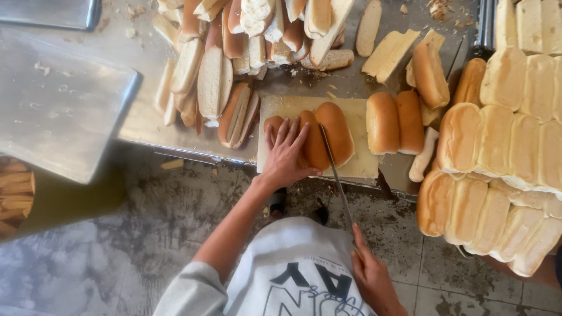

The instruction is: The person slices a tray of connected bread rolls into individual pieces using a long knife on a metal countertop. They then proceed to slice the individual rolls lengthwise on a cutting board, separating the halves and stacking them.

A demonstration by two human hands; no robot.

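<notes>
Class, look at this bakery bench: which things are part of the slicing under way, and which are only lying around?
In use:
left hand pressing the bread rolls
right hand holding the long knife
cutting board

Lying about:
pile of cut rolls
joined uncut buns
metal tray

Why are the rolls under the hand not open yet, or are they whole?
Whole. The rolls show smooth brown tops; the knife blade rests between them.

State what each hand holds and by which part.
The right hand grips a long knife by its handle end, the blade lying between the rolls. The left hand holds nothing; it presses flat on the buns on the cutting board.
</notes>
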